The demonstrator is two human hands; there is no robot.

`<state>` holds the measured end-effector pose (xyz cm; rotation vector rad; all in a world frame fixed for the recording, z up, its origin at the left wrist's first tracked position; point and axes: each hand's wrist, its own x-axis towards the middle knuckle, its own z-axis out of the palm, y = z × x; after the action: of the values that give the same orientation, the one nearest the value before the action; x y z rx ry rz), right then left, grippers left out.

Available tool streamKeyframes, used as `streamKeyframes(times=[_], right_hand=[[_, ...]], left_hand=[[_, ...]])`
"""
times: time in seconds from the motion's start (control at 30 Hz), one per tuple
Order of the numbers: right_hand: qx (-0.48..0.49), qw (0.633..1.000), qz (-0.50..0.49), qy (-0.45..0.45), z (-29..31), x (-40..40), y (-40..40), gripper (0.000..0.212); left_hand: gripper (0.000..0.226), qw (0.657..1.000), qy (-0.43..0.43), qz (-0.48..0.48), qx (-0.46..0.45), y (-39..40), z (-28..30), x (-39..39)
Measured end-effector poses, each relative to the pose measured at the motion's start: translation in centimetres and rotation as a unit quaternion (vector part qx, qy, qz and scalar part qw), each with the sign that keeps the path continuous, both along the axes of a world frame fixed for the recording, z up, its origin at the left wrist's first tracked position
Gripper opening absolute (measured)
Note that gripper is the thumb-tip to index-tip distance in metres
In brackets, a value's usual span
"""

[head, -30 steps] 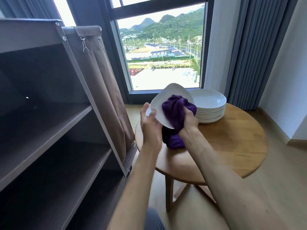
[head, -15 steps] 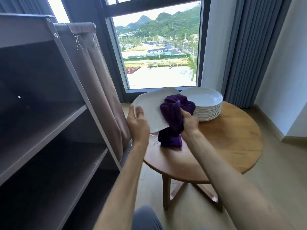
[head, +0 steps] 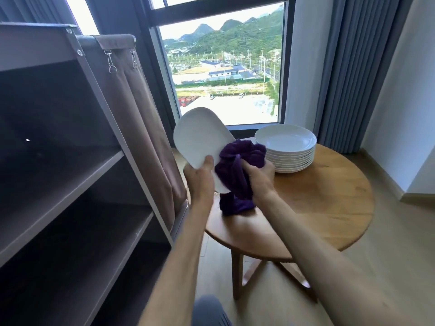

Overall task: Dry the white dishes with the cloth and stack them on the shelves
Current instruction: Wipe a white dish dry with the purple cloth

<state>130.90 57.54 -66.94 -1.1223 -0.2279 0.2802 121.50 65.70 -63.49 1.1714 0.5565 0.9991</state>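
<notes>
My left hand (head: 200, 178) grips the near edge of a white plate (head: 200, 137), which is tilted up over the left side of the round wooden table (head: 329, 203). My right hand (head: 257, 177) holds a bunched purple cloth (head: 237, 165) against the plate's lower right part. The cloth's tail hangs down to the tabletop. A stack of several white dishes (head: 286, 149) stands at the back of the table. The dark shelves (head: 70, 175) on the left hold nothing that I can see.
A brown fabric cover (head: 141, 109) hangs on the shelf unit's right side, close to the table. Behind the table is a large window (head: 226, 74), with grey curtains (head: 348, 74) to its right. Wooden floor lies below.
The plate has turned and now tilts more upright to the left. My right hand and the cloth have slid toward the plate's lower right edge.
</notes>
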Motion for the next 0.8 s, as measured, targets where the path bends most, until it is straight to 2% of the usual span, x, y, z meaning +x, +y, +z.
streamKeyframes(times=[0.1,0.13,0.2,0.3,0.4,0.5,0.57,0.67,0.73,0.8], right_hand=[[-0.062,0.989,0.037,-0.13,2.0,1.9,-1.6,0.024],[-0.082,0.982,0.039,-0.167,2.9,2.4,-1.6,0.022],[-0.136,0.959,0.014,-0.248,4.7,3.2,-1.0,0.023],[-0.224,0.923,-0.011,-0.312,5.9,2.7,-0.1,0.05],[-0.194,0.918,-0.008,-0.345,5.1,0.1,0.8,0.049],[-0.138,0.933,0.049,-0.33,4.4,-1.6,0.4,0.052],[-0.146,0.932,0.106,-0.315,3.5,-2.3,-0.6,0.053],[-0.17,0.899,0.102,-0.391,1.5,-3.6,-1.9,0.052],[-0.171,0.875,0.059,-0.449,1.7,-3.6,-1.9,0.053],[-0.189,0.84,0.017,-0.508,2.9,-2.9,-1.1,0.056]], left_hand=[[0.02,0.976,0.131,-0.121,0.121,1.4,0.5,-1.3],[0.022,0.967,0.148,-0.155,0.136,1.2,0.5,-1.4],[0.025,0.969,0.123,-0.183,0.112,0.3,0.6,-1.3],[0.056,0.965,0.063,-0.247,0.055,-0.6,1.6,-0.4],[0.065,0.961,-0.026,-0.273,0.035,-2.1,2.9,0.9],[0.068,0.973,-0.038,-0.225,0.032,-2.9,3.4,1.2],[0.07,0.979,-0.029,-0.2,-0.005,-2.1,3.3,1.4],[0.076,0.967,-0.033,-0.231,-0.099,-0.9,3.5,1.3],[0.082,0.962,-0.043,-0.248,-0.11,-0.7,3.1,1.1],[0.077,0.958,-0.077,-0.254,-0.107,-0.7,2.4,0.7]])
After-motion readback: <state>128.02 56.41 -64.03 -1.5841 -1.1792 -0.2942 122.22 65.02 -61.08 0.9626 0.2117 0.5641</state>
